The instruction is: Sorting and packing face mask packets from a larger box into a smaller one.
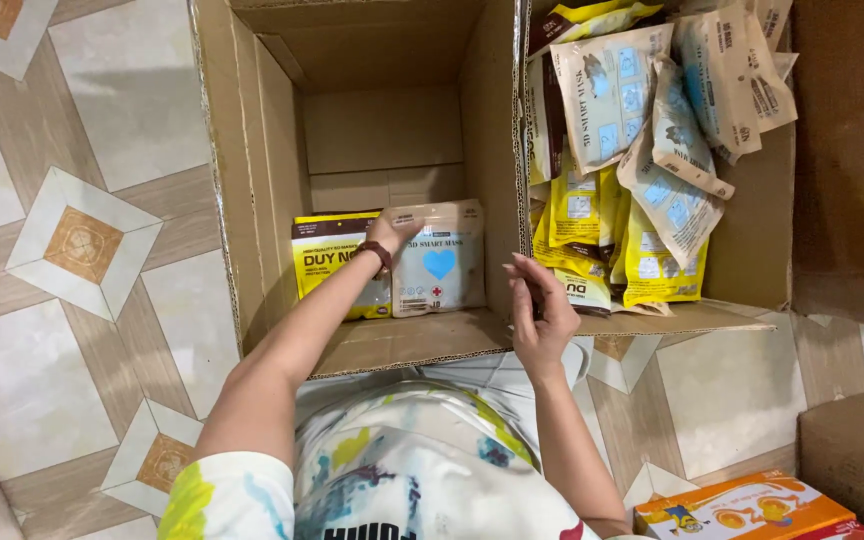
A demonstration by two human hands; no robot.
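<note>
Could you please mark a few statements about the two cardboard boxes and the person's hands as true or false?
1. The left hand rests on the beige packet standing in the left box. True.
2. The left box is filled to the top with packets. False: only the beige packet and a yellow packet stand at its bottom.
3. The right hand grips a packet. False: it is open and empty, over the wall between the boxes.
4. The right box holds a heap of yellow and beige packets. True.
5. An orange carton lies on the floor at the lower right. True.
</note>
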